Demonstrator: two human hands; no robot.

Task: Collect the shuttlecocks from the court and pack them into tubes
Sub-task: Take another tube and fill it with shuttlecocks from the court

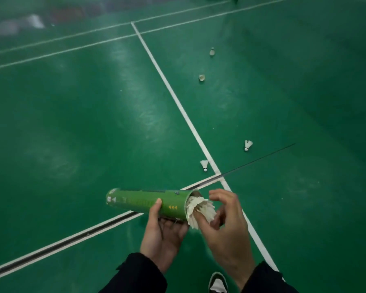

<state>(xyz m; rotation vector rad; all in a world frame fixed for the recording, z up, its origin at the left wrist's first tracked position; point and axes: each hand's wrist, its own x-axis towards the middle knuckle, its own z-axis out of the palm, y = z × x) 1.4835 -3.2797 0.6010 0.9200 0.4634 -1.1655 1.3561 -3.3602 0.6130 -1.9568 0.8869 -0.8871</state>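
My left hand (164, 231) grips a green cardboard tube (144, 203) from below, held nearly level with its open end to the right. White shuttlecock feathers (201, 209) stick out of that open end. My right hand (224, 225) is closed around these feathers at the tube's mouth. Several loose shuttlecocks lie on the green court: one (204, 165) just left of the white line, one (247, 145) to its right, and two farther off (202, 77) (212, 52).
White court lines (173, 96) cross the floor, with a dark strip (76, 234) running along the near line. A thin black rod (260, 160) slants above the floor at right. My shoe (218, 282) shows at the bottom.
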